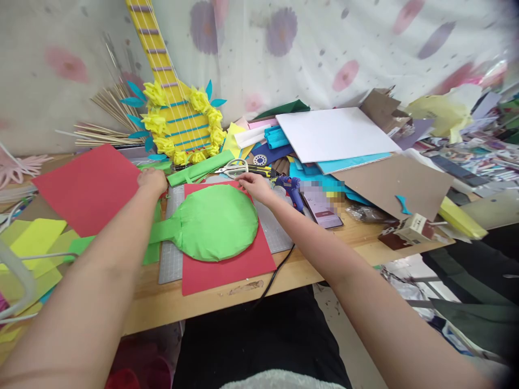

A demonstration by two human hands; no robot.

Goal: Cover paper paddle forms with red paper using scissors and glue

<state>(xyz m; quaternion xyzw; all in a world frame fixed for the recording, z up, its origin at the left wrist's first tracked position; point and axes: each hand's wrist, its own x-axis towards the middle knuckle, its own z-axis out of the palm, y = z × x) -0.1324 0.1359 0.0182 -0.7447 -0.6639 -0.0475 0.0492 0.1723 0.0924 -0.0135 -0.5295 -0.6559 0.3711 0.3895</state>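
Head view: green paddle (219,221) flat on red sheet (227,276) at centre, probably for firm backing, right hand (257,187) at its far-right edge, left hand (153,180) by green paper (157,165), can't tell either grip.

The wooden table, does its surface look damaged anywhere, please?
Yes. Near the front edge of the table, beside the red sheet under the green shape, a darker, uneven patch interrupts the pale wood; it looks scraped or peeled.
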